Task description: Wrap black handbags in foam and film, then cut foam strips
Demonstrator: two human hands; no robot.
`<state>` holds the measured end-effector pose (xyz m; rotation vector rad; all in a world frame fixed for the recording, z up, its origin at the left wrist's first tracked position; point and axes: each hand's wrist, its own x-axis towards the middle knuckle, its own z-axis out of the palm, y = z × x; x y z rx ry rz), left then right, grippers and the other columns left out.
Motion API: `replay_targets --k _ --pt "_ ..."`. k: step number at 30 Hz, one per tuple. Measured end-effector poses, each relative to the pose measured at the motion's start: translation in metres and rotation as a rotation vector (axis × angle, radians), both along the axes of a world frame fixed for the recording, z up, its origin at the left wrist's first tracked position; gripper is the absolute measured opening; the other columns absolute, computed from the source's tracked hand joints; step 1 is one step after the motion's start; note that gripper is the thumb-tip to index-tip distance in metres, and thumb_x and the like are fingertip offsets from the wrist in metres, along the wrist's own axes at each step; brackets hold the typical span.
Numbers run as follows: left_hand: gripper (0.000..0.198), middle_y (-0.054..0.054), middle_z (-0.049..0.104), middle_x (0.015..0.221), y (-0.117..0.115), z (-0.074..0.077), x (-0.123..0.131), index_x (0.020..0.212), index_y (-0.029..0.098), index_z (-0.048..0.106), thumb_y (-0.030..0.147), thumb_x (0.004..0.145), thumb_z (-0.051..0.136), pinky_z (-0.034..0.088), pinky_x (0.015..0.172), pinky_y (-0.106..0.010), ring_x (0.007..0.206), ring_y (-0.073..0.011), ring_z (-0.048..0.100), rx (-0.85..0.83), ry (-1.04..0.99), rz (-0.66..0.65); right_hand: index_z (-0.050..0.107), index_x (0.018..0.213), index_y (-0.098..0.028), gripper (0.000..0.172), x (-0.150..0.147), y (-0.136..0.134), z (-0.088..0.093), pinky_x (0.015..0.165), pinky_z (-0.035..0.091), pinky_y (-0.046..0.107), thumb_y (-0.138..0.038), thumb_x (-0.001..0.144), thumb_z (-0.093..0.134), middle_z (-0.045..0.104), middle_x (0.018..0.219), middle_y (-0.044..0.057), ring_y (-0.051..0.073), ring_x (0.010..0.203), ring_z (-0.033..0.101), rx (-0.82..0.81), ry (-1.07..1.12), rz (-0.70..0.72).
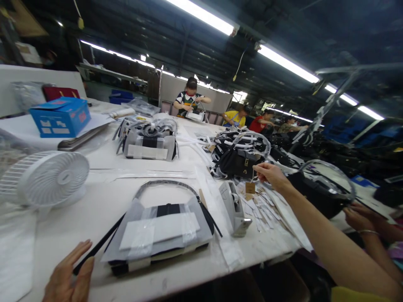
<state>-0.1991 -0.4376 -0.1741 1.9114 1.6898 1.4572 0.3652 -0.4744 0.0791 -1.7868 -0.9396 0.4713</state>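
A black handbag (170, 209) lies on the worktable in front of me, covered with translucent wrapping and a taped white sheet (160, 230). Its handle is wrapped and arches toward the far side. My left hand (71, 272) is at the bag's near left, fingers stretched out and thumb apart; the end of a black strap (102, 241) lies between them. Over to the right, my right hand (270, 174) pinches a thin string from which a small brown hang tag (250, 188) dangles. Below it, loose tags (261, 209) are spread on the table.
A tape dispenser (233, 209) stands right of the bag. A white fan (56, 178) and a blue box (61, 117) are at left. Further back are a wrapped bag (147, 144) and piled black bags (239, 159). A co-worker's hands (362, 218) are close at right.
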Motion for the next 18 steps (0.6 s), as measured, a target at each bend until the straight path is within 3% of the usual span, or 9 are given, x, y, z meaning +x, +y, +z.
replay_targets --k 2,5,8,11,14,16,18 --pt "0.048 0.026 0.050 0.140 -0.002 0.009 0.003 0.128 0.065 0.044 0.041 0.088 0.053 0.043 0.111 -0.056 0.124 -0.0286 0.058 -0.001 -0.080 0.021 0.059 0.067 -0.017 0.040 -0.025 -0.003 0.010 0.037 0.036 0.018 -0.049 0.062 0.082 0.060 0.055 -0.003 0.006 0.039 0.046 -0.026 0.030 0.082" --pt "0.035 0.012 0.063 0.128 -0.012 0.044 0.017 0.122 0.050 0.054 0.040 0.089 0.055 0.047 0.108 -0.053 0.118 -0.0268 0.061 0.064 -0.116 0.000 0.059 0.072 -0.017 0.045 -0.078 -0.009 0.020 0.036 0.036 0.017 -0.055 0.063 0.081 0.063 0.060 -0.002 0.005 0.039 0.046 -0.093 0.116 0.272" --pt "0.031 -0.005 0.063 0.125 -0.030 0.094 0.044 0.122 0.029 0.056 0.032 0.091 0.054 0.049 0.104 -0.046 0.119 -0.0268 0.059 0.199 -0.093 -0.188 0.059 0.075 -0.017 0.046 -0.142 -0.015 0.024 0.035 0.035 0.015 -0.056 0.067 0.080 0.063 0.057 -0.002 0.005 0.037 0.046 -0.205 0.208 0.476" --pt "0.038 -0.010 0.057 0.134 -0.045 0.141 0.078 0.130 0.024 0.050 0.025 0.093 0.053 0.042 0.110 -0.044 0.128 -0.0247 0.052 0.229 -0.111 -0.471 0.059 0.074 -0.016 0.045 -0.202 -0.022 0.021 0.035 0.035 0.015 -0.058 0.072 0.076 0.061 0.055 -0.002 0.005 0.036 0.047 -0.320 0.275 0.675" --pt "0.060 -0.014 0.047 0.146 -0.056 0.170 0.106 0.139 0.020 0.044 0.032 0.084 0.067 0.031 0.116 -0.050 0.138 -0.0300 0.039 0.062 -0.140 -0.743 0.060 0.073 -0.014 0.046 -0.247 -0.027 0.013 0.036 0.036 0.015 -0.058 0.077 0.072 0.061 0.054 -0.002 0.005 0.035 0.046 -0.403 0.344 0.855" --pt "0.050 -0.012 0.057 0.136 -0.062 0.176 0.116 0.127 0.020 0.055 0.034 0.081 0.069 0.037 0.111 -0.047 0.129 -0.0293 0.048 -0.147 -0.238 -0.940 0.060 0.073 -0.014 0.046 -0.265 -0.030 0.007 0.036 0.036 0.016 -0.058 0.079 0.070 0.061 0.055 -0.001 0.005 0.036 0.047 -0.423 0.384 0.928" --pt "0.029 -0.009 0.067 0.113 -0.067 0.175 0.119 0.107 0.018 0.063 0.038 0.086 0.062 0.050 0.093 -0.039 0.102 -0.0228 0.062 -0.416 -0.408 -1.144 0.060 0.072 -0.015 0.046 -0.273 -0.031 0.002 0.037 0.035 0.016 -0.059 0.079 0.070 0.061 0.055 -0.001 0.006 0.037 0.048 -0.438 0.429 0.953"
